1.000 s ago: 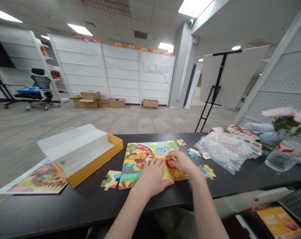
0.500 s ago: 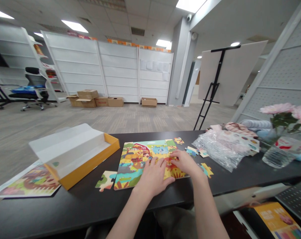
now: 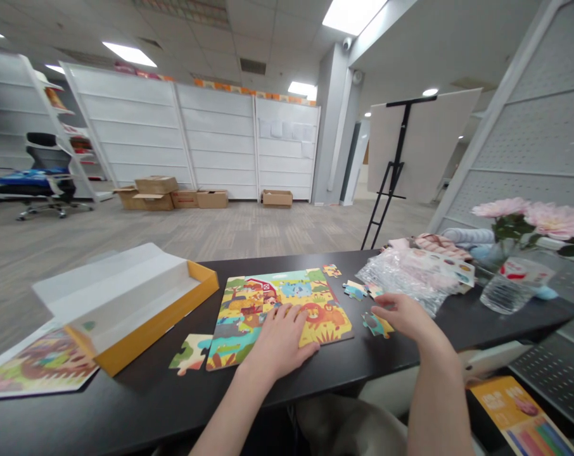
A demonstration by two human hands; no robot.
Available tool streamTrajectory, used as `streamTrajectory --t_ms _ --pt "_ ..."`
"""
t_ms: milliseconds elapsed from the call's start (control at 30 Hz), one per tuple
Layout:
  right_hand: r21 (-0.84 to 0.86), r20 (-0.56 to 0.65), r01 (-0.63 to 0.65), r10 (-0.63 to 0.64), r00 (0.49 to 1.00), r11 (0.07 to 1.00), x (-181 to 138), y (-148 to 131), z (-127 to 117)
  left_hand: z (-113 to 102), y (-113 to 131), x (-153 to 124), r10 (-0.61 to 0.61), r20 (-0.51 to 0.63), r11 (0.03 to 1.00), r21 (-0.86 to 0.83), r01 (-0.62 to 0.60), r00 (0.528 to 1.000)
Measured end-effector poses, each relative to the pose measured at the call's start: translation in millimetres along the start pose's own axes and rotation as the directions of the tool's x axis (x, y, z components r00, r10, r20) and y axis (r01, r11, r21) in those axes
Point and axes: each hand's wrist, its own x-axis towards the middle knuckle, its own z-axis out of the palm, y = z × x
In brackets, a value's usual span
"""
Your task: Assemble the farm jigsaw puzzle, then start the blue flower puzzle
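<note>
A farm-and-animals jigsaw puzzle (image 3: 294,290) lies flat on the black table. My left hand (image 3: 282,339) rests on its lower middle, fingers stretched out, covering part of the picture. To the right of the puzzle, my right hand (image 3: 408,322) hovers by the loose pieces with fingers apart and nothing visible in them. Just beneath its fingertips is a blue-and-yellow puzzle piece (image 3: 375,325). Other loose bits are a blue piece (image 3: 354,290) and a small yellow piece (image 3: 332,270) farther back. A green-and-cream piece (image 3: 192,353) sits at the puzzle's left edge.
On the left stands an open yellow box (image 3: 158,332) with a white inside, partly over a printed picture sheet (image 3: 35,373). Clear plastic packaging (image 3: 410,278) lies on the right, before a glass vase of pink flowers (image 3: 508,288). The table's front edge runs close below my arms.
My right hand has lifted off the puzzle and moved right to the loose pieces, uncovering the lions. My left hand stays on the puzzle. The view has shifted slightly.
</note>
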Motion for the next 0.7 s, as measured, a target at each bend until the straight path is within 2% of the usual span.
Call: streamTrajectory --t_ms 100,200,267,400,700 --pt "-0.078 0.065 -0.028 0.033 0.997 0.997 2.7 10.8 0.9 -0.1 0.5 0.0 -0.001 0.005 1.0 0.003 0.001 1.0" --pt "-0.17 0.177 0.01 0.021 0.984 0.985 6.1 10.3 5.3 -0.5 0.5 -0.2 -0.002 0.016 1.0 0.001 0.002 1.0" --pt "-0.195 0.206 0.016 0.025 0.978 0.981 8.0 7.7 8.2 -0.7 0.4 -0.3 -0.003 0.018 1.0 -0.002 0.003 1.0" --pt "-0.149 0.182 -0.03 0.057 0.982 0.988 9.8 5.0 11.7 -0.8 0.1 0.3 -0.011 0.025 1.0 -0.011 0.012 1.0" --pt "-0.12 0.157 -0.032 0.051 0.986 0.992 8.6 1.9 12.7 2.7 -2.2 -0.4 -0.003 -0.001 0.999 -0.037 0.003 1.0"
